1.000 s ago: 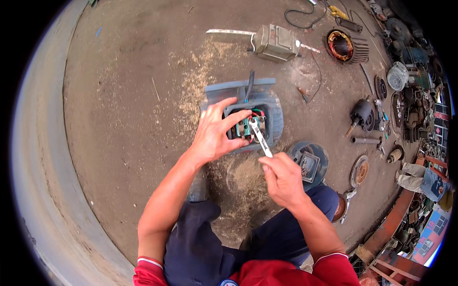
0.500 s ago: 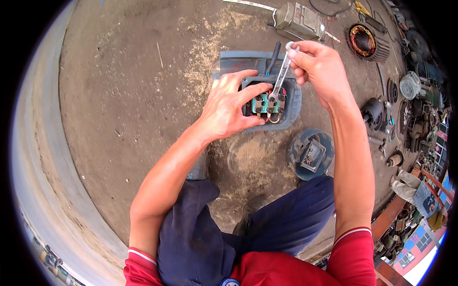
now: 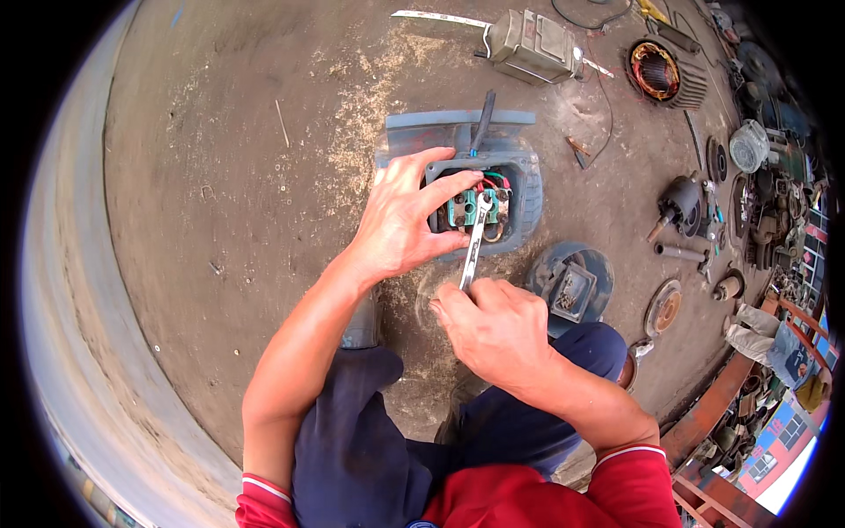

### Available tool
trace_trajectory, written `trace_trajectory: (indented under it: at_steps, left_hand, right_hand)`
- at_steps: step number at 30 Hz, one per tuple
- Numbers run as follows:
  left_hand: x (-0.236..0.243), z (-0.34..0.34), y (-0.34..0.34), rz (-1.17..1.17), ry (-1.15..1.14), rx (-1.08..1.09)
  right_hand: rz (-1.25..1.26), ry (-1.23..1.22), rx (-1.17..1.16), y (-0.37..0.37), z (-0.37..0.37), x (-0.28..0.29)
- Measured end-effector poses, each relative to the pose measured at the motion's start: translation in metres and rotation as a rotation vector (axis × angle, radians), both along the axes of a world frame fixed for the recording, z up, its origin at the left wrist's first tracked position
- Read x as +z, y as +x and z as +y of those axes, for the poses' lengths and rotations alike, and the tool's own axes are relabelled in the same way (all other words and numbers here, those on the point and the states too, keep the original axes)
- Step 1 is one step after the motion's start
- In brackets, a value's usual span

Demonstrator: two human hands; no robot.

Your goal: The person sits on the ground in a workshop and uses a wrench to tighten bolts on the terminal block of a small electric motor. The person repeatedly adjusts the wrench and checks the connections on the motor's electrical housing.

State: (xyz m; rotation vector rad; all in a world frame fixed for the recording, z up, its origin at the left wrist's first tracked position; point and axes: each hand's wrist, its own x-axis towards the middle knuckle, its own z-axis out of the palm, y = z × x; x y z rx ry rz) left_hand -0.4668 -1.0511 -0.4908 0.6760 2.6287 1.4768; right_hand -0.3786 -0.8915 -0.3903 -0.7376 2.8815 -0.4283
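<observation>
A blue-grey motor (image 3: 422,132) lies on the ground in front of me, its open terminal box (image 3: 529,198) facing up. Inside sits a green terminal block (image 3: 457,211) with bolts, metal links and red and green wires. My left hand (image 3: 396,216) reaches over the box's left side, thumb and index finger gripping the block from its near and far sides. Pinched in my right hand (image 3: 502,330) is a silver wrench (image 3: 474,251), its far end on a nut of the block. The wrench's near end is hidden by my fingers. A black cable (image 3: 483,123) enters the box's far side.
A round blue-grey cover (image 3: 601,268) holding a small square box (image 3: 576,290) stands right of the motor. Farther off are a beige metal case (image 3: 532,48) and a stator with copper windings (image 3: 669,75). Tools, discs and motor parts crowd the right.
My right hand has swung the wrench from the far side of the block round to the near side, toward me. My left hand keeps its grip. The view has shifted slightly.
</observation>
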Motion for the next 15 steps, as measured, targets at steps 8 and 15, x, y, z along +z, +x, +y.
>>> trace_trajectory:
  at_steps: [8, 15]
  left_hand:
    - [0.002, -0.009, 0.002, -0.016, -0.035, 0.014]
    - [0.01, -0.006, 0.002, -0.027, -0.072, -0.029]
  right_hand:
    - [-0.46, -1.09, -0.745, 0.0, 0.082, -0.031]
    - [-0.573, -0.917, -0.808, -0.136, 0.065, 0.0]
